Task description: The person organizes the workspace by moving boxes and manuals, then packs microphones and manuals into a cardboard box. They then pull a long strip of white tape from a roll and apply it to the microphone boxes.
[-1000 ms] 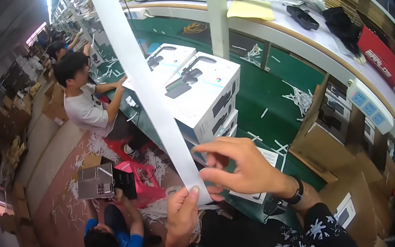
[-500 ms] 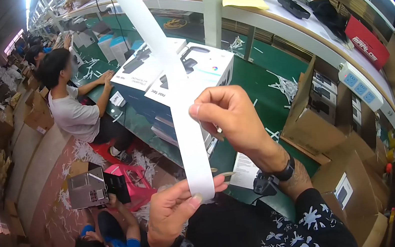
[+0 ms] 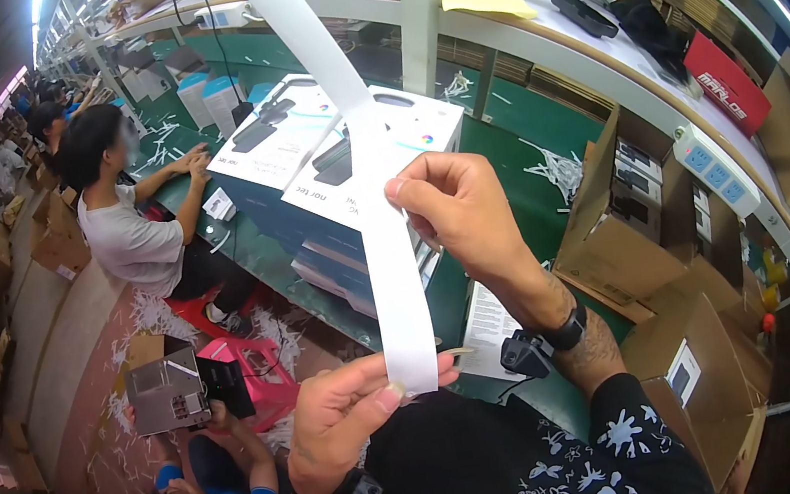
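A long white paper strip [image 3: 399, 287] runs from the top of the view down to my left hand [image 3: 340, 427]. That hand grips its lower end, thumb in front and fingers behind. Higher up, thumb and forefinger of my right hand [image 3: 467, 217] are pinched at the strip's right edge; its other fingers are curled. A thin, pale curved piece shows by my left fingertips, too small to name. Behind the strip, white printed product boxes [image 3: 307, 197] stand stacked on the green bench [image 3: 521, 174]. The strip's upper end is out of view.
Open cardboard cartons [image 3: 608, 252] with packed boxes stand at right, below a power strip [image 3: 716, 171] on the shelf edge. A printed sheet [image 3: 486, 320] lies by my right forearm. Two people work at left, near a pink stool [image 3: 267, 376]. White scraps litter bench and floor.
The view has shifted slightly, with the boxes and co-workers now further left. The strip's lower part sits a little further right. Both hands keep their hold on it.
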